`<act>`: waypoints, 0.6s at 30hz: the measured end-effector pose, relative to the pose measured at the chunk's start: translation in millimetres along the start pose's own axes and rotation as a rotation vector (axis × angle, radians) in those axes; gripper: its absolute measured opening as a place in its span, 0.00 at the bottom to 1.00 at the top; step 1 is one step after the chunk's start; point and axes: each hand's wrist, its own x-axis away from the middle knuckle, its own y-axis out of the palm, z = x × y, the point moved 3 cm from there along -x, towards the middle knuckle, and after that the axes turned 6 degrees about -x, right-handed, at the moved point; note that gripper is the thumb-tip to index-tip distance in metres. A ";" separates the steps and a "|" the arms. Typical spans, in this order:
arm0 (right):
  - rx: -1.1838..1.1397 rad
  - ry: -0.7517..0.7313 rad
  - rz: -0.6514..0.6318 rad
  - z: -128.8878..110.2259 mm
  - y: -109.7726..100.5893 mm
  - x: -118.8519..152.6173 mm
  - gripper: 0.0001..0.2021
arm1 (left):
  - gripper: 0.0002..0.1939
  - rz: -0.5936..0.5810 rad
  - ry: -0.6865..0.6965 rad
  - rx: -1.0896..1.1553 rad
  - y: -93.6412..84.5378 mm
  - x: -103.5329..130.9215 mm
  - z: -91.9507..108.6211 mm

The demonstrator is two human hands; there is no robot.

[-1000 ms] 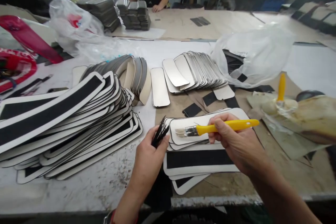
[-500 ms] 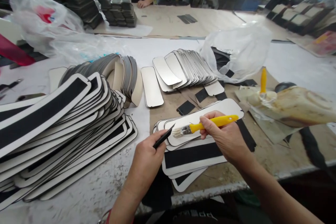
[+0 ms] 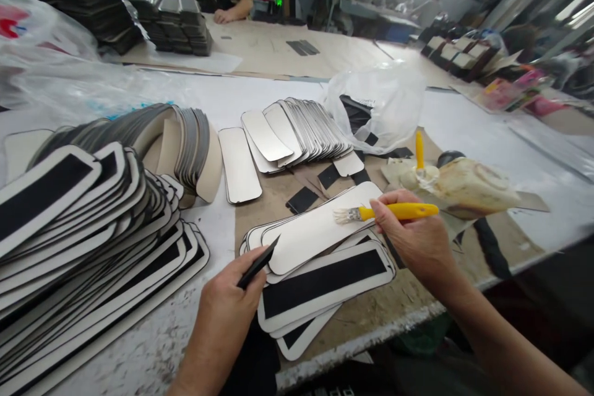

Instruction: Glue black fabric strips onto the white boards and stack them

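Farther right along the near white strip now sits the brush, gripped in the right hand; the left hand pinches a black piece. Black-centred pieces heap at left; this strip lacks black.

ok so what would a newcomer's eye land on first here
Probably the yellow brush in the right hand, held at a pale strip near the centre. Next, the big heap of strips filling the left foreground. A second yellow brush stands upright further right.
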 end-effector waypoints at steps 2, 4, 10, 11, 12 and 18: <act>0.055 -0.044 0.021 2.6 -7.7 -1.3 0.10 | 0.17 0.001 -0.001 -0.002 1.1 -0.2 -1.5; 0.101 -0.103 0.055 5.1 -14.8 -3.5 0.09 | 0.18 0.000 -0.006 -0.011 2.0 -0.3 -3.0; 0.228 -0.325 0.120 4.6 -35.3 -10.6 0.06 | 0.19 0.005 -0.012 -0.036 2.8 -1.3 -4.4; 0.239 -0.353 0.120 1.9 -40.4 -10.4 0.06 | 0.19 0.009 -0.008 -0.037 2.8 -1.5 -4.2; 0.251 -0.382 0.130 -1.7 -46.4 -9.7 0.06 | 0.19 0.009 -0.008 -0.040 2.9 -1.7 -4.1; 0.415 -0.407 0.193 -9.8 -72.0 -11.7 0.09 | 0.20 -0.006 -0.008 -0.003 2.0 -1.6 -3.8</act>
